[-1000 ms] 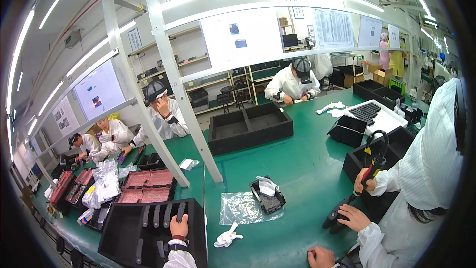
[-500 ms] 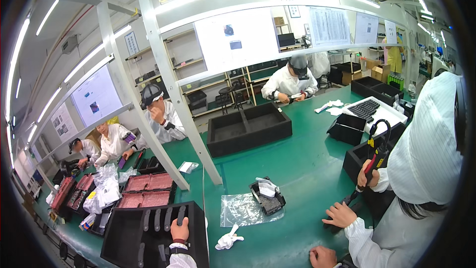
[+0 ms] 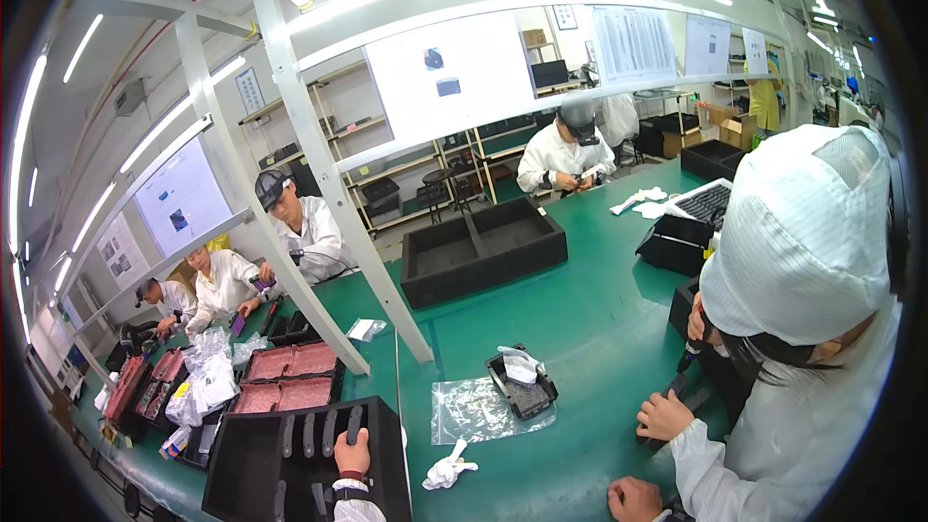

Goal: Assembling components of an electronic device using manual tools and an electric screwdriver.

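My left hand (image 3: 352, 456) reaches into a black foam tray (image 3: 237, 445) at the lower left. Its fingers are closed around the lower end of a slim dark strip-shaped part (image 3: 355, 420), rounded at the top. Similar dark strips (image 3: 308, 433) stand in a row beside it, and more lie lower in the tray. At the bottom edge, right of centre, my right hand (image 3: 633, 500) rests on the green table (image 3: 541, 469) with curled fingers and nothing visible in them. A crumpled white cloth or glove (image 3: 450, 465) lies between my hands.
At the right, a co-worker (image 3: 793, 242) leans over a dark part with a power screwdriver (image 3: 688, 353). A small black box (image 3: 527, 396) sits on a clear plastic bag (image 3: 464, 416). A large black divided tray (image 3: 483, 251) and metal posts (image 3: 333, 184) stand farther back.
The co-worker at the right has leaned in and lowered the screwdriver to the dark part. A person across the table has lowered a hand from the face. My hands have barely moved.
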The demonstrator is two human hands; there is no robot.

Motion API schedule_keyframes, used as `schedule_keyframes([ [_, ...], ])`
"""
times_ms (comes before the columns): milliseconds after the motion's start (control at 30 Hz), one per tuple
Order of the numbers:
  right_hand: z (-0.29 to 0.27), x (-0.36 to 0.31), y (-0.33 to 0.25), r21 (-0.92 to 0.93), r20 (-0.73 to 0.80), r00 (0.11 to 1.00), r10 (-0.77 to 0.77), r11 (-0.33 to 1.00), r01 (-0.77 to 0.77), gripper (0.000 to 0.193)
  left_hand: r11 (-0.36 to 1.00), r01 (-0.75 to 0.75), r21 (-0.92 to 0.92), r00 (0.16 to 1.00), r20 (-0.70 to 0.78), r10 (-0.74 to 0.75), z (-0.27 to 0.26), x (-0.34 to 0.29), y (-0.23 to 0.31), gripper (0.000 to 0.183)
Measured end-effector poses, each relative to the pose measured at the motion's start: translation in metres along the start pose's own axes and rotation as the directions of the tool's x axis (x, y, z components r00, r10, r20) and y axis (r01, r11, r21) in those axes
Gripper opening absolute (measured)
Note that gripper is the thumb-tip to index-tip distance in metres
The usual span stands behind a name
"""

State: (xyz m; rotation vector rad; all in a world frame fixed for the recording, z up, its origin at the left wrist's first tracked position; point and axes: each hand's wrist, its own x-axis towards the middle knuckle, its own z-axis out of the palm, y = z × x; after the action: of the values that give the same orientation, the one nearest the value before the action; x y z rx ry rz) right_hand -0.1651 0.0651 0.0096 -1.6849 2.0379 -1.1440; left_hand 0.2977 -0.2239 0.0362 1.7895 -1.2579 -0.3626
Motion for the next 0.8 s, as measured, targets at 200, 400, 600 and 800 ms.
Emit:
schedule_keyframes([
  [200,-0.002,-0.003,0.0,0.002,-0.014,1.0,-0.013,1.0,0.013,0.021,1.0,-0.028,0.006,1.0,0.013,0.028,0.002,0.003,0.0,0.047],
  [400,-0.001,0.006,0.003,-0.01,0.059,0.997,0.041,0.999,-0.041,0.008,1.0,-0.031,0.004,1.0,0.005,0.031,0.002,0.004,0.001,0.046],
  [600,-0.001,0.0,0.006,-0.043,0.046,0.999,0.01,0.999,-0.007,0.009,0.999,-0.029,0.025,1.0,0.01,0.029,-0.007,-0.006,0.016,0.045],
  [800,0.0,-0.01,0.009,-0.071,0.052,0.999,0.016,0.997,-0.012,0.009,0.999,-0.048,0.016,0.999,0.002,0.048,-0.009,-0.008,0.006,0.045],
])
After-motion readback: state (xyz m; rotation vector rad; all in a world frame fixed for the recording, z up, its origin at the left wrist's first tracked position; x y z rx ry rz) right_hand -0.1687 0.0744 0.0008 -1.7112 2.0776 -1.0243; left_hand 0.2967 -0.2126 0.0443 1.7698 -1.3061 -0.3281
